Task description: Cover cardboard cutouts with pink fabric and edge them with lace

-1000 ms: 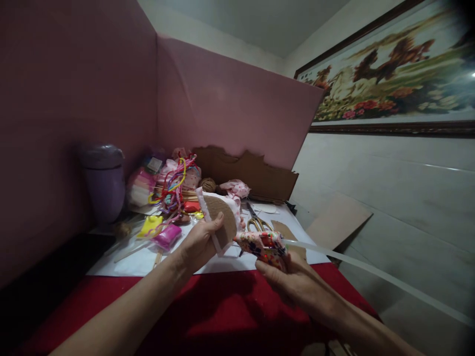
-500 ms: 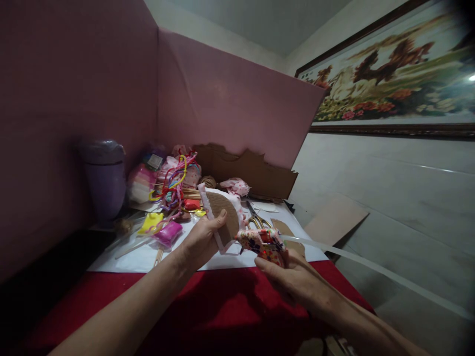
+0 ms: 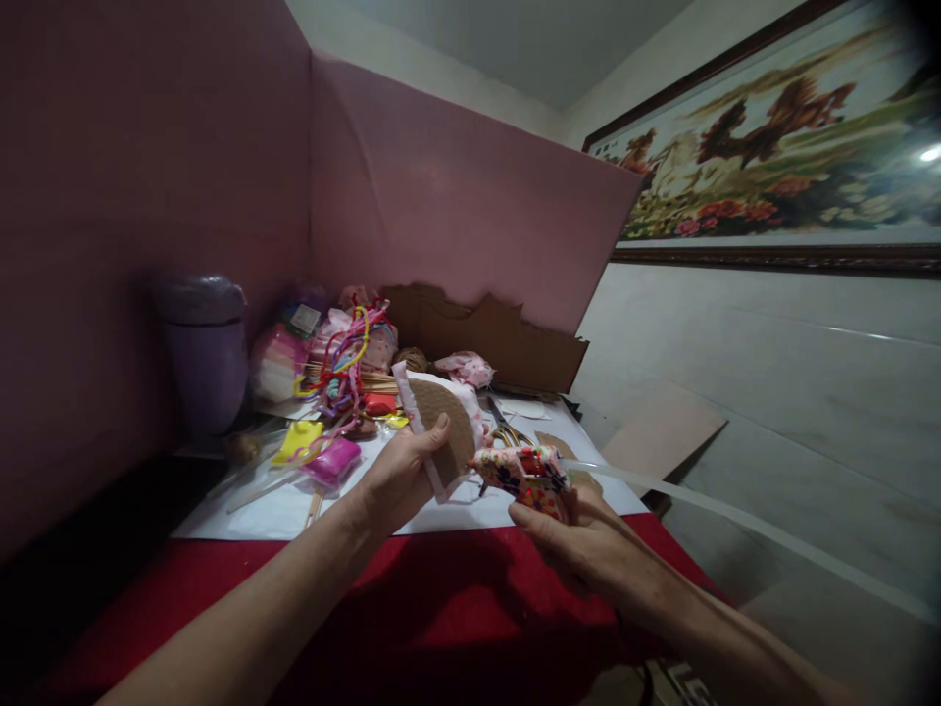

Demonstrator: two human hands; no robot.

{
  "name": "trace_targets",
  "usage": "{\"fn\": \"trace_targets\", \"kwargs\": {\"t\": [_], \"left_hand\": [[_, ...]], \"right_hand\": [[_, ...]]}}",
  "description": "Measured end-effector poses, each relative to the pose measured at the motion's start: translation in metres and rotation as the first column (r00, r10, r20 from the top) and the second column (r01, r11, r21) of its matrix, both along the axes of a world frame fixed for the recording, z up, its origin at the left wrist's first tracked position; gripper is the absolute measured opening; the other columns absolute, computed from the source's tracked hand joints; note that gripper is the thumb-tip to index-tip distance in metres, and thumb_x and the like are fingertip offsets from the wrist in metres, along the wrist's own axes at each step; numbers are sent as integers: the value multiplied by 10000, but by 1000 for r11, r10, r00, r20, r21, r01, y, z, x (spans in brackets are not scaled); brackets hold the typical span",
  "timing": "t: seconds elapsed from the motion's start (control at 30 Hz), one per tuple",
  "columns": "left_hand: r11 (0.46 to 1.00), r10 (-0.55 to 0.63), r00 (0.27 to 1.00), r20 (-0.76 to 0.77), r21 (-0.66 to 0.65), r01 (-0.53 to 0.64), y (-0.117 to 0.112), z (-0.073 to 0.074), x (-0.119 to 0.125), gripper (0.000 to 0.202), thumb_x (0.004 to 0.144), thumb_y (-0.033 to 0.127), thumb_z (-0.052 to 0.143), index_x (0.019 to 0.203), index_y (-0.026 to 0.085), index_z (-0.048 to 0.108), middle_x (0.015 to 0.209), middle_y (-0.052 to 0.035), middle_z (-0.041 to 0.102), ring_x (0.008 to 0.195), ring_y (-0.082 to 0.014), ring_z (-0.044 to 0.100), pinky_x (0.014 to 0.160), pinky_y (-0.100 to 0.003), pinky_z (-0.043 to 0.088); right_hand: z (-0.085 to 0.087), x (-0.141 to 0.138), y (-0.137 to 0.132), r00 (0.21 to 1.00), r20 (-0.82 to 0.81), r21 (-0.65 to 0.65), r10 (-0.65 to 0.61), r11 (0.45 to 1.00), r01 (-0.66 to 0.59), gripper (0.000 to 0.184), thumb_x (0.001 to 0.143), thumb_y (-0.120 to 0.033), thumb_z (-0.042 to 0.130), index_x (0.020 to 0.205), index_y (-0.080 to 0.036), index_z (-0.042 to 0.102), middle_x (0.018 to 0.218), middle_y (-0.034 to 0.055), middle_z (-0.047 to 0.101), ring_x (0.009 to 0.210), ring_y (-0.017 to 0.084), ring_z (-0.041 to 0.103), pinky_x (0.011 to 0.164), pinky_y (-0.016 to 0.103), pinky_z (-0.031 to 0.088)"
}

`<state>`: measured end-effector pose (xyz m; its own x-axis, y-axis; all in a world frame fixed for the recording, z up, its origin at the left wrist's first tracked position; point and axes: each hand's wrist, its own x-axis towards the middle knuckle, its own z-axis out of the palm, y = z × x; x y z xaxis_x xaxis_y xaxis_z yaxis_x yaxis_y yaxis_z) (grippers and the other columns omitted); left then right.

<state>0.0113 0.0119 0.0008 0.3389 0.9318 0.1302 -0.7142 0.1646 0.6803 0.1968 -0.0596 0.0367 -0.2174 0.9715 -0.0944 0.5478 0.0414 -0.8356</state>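
My left hand (image 3: 401, 476) is closed on a rounded brown cardboard piece (image 3: 445, 427) edged with white and pink fabric, thumb pressed on its face. My right hand (image 3: 580, 539) grips a glue gun (image 3: 523, 473) wrapped in floral print, its tip close to the cardboard's lower right edge. A long translucent glue stick (image 3: 735, 525) runs from the back of the gun toward the right.
White paper (image 3: 279, 510) covers a red tablecloth (image 3: 441, 608). Gold scissors (image 3: 507, 427), cardboard scraps (image 3: 500, 343), a twine ball, coloured cords (image 3: 349, 363), foam bits and a purple lidded jar (image 3: 206, 353) sit behind. Pink boards form the walls; a framed painting (image 3: 771, 157) hangs at right.
The glue gun and my right hand have risen slightly and stay close to the cardboard piece's edge. My left hand holds the piece almost still.
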Motion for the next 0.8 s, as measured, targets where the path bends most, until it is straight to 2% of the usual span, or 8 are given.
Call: {"fn": "trace_targets", "kwargs": {"t": [0.23, 0.4, 0.63, 0.8], "left_hand": [[1000, 2, 1000, -1, -5, -2, 0, 1, 0, 237, 795, 224, 609, 993, 94, 629, 804, -85, 676, 703, -174, 625, 696, -301, 484], [1000, -2, 1000, -7, 3, 2, -1, 1, 0, 212, 791, 236, 617, 954, 100, 636, 788, -81, 675, 688, -171, 623, 697, -302, 488], [1000, -12, 1000, -22, -24, 12, -3, 3, 0, 233, 796, 213, 613, 1002, 103, 619, 814, -82, 671, 693, -164, 621, 749, -320, 489], [1000, -16, 1000, -7, -1, 16, -1, 0, 0, 222, 798, 237, 616, 985, 117, 621, 803, -81, 670, 686, -163, 619, 689, -293, 485]], "right_hand": [[-2, 0, -2, 997, -8, 44, 76, 996, -75, 320, 827, -461, 513, 668, -191, 446, 497, -70, 347, 420, 61, 276, 387, 199, 213], [2, -2, 0, 997, -44, 43, 65, 997, -63, 292, 800, -472, 548, 747, -189, 500, 509, -65, 365, 423, 65, 294, 395, 203, 227], [-6, 3, 7, 993, -117, 32, 18, 999, -14, 358, 797, -520, 541, 697, -195, 429, 456, -87, 341, 356, 52, 284, 361, 205, 212], [-2, 1, 4, 994, -106, 52, 35, 998, -29, 342, 815, -489, 535, 696, -200, 396, 447, -90, 349, 361, 47, 289, 369, 200, 219]]}}
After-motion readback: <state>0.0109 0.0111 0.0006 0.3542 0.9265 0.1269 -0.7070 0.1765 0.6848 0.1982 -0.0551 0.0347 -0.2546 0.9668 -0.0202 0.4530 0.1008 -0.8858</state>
